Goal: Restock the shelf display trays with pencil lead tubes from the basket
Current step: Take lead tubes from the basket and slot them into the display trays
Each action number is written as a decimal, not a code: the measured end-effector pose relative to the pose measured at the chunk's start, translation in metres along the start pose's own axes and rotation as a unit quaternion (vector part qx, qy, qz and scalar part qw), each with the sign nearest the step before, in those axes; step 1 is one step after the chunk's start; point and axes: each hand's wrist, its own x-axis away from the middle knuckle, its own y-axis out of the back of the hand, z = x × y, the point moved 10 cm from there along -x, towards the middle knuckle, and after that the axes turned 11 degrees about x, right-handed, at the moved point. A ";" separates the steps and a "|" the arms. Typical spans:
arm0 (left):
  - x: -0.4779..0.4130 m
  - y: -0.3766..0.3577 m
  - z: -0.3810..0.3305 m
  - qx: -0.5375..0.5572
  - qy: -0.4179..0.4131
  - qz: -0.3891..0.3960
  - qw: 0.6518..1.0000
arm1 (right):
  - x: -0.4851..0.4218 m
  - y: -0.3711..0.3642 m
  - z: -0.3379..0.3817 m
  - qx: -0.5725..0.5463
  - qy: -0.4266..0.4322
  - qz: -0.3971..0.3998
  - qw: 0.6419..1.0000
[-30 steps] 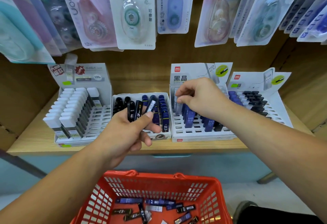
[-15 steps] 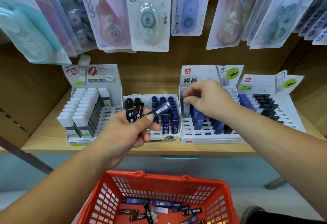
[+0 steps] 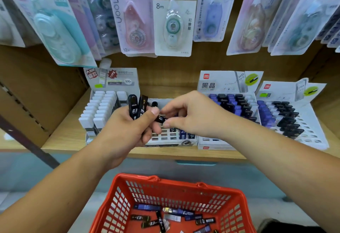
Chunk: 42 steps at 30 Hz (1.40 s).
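My left hand (image 3: 128, 131) grips two upright black pencil lead tubes (image 3: 137, 106) marked 0.3 and, under the thumb, one end of a third black tube (image 3: 160, 119) lying sideways. My right hand (image 3: 191, 115) pinches the other end of that sideways tube. Both hands hover in front of the small middle display tray (image 3: 171, 139), which holds black and blue tubes, partly hidden by the hands. Below, the red basket (image 3: 185, 186) holds several loose black and blue lead tubes (image 3: 173, 218).
A tray of white-capped tubes (image 3: 103, 107) stands at the left. Two white trays (image 3: 239, 104) (image 3: 287, 116) with blue and black tubes stand at the right. Correction tape packs (image 3: 173, 17) hang above the wooden shelf (image 3: 64, 139).
My right hand left the right-hand tray and moved left to my left hand, taking hold of the sideways tube. The view shifted closer and downward.
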 end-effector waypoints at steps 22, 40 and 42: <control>0.014 0.048 0.043 0.016 0.138 -0.014 0.990 | -0.019 -0.021 -0.030 -0.196 -0.118 -0.076 0.970; 0.013 0.069 0.044 -0.003 0.095 -0.026 0.995 | -0.033 -0.050 -0.022 -0.056 -0.089 -0.056 0.993; 0.012 0.073 0.042 -0.029 0.081 -0.031 0.996 | -0.033 -0.053 -0.023 -0.031 -0.083 -0.049 0.995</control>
